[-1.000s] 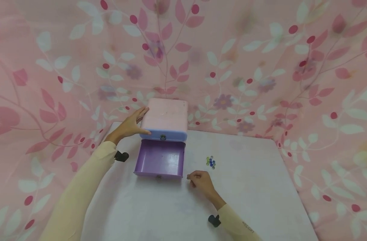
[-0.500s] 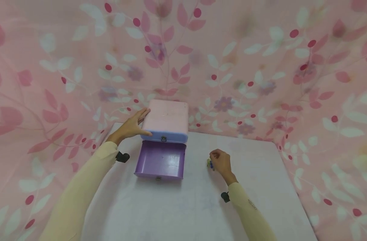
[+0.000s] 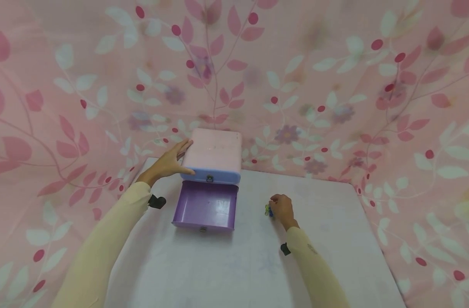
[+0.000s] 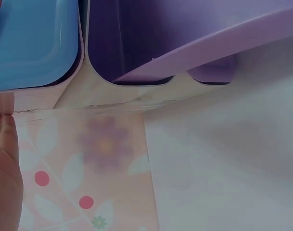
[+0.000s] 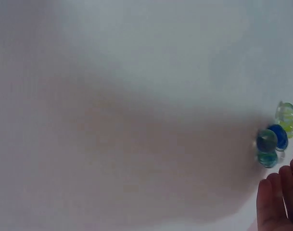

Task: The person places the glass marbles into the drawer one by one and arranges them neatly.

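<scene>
Head view: the purple drawer (image 3: 205, 205) stands pulled out beneath the closed blue drawer (image 3: 196, 173); we see no marbles on its visible floor. The marbles (image 3: 270, 211) lie clustered on the counter (image 3: 253, 265), right of the box (image 3: 213, 147). The left hand (image 3: 166, 164) rests against the box's left side, fingers extended, thumb at the front corner. The right hand (image 3: 283, 208) is down over the marbles. We judge the pulling-out done and the work on the marbles unfinished.

Left wrist view: a few fingers show along the box wall, curled round nothing.

Right wrist view: yellow-green, blue and teal marbles sit just beside the right fingertips. The thumb is out of frame; we cannot tell whether one is pinched.
</scene>
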`<move>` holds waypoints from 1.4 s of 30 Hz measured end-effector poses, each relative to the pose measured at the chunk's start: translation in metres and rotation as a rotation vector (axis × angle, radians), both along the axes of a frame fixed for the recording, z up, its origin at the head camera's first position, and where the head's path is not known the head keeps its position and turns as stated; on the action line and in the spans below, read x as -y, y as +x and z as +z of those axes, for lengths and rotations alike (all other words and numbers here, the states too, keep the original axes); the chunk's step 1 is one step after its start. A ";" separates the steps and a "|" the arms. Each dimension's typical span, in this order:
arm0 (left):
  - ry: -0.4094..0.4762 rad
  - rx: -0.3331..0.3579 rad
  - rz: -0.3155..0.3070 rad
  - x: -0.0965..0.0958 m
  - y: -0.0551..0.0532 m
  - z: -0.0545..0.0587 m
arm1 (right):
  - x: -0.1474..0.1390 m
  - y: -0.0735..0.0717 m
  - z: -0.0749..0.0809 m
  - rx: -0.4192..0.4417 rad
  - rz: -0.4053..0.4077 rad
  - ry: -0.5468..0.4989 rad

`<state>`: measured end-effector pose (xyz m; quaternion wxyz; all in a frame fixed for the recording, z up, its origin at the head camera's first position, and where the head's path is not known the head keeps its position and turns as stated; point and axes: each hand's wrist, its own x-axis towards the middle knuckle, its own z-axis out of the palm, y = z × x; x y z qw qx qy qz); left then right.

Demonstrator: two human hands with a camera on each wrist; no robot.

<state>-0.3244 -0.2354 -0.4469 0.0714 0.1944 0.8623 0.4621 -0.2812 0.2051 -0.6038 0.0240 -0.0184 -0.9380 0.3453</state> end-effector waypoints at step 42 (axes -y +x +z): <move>0.005 -0.040 -0.012 0.002 -0.003 -0.007 | 0.018 0.009 0.022 -0.227 0.018 -0.205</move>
